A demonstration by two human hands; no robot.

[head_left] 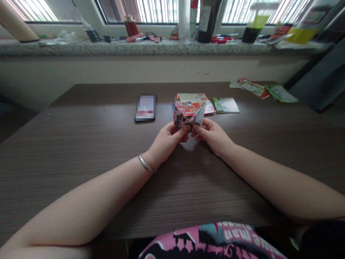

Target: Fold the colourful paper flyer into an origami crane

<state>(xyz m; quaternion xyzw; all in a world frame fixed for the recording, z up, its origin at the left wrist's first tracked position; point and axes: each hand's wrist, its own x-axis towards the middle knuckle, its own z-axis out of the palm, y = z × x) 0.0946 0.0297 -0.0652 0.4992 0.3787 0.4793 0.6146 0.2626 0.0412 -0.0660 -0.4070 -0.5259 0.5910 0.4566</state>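
Note:
A folded piece of printed paper (180, 117) is held up just above the table, its two pointed flaps spreading left and right. My left hand (172, 135) pinches its lower left side, thumb on top. On the lower right side, my right hand (211, 133) grips the same paper between thumb and fingers. The fingertips of both hands nearly meet at its middle. Behind it lie red and cream printed sheets (192, 98), partly hidden by the paper.
A phone (145, 108) lies left of the sheets on the dark wooden table (81, 151). To their right is a green and white packet (225, 105). More colourful packets (253, 88) lie at the back right. Bottles (207, 21) and small items line the granite windowsill (107, 49).

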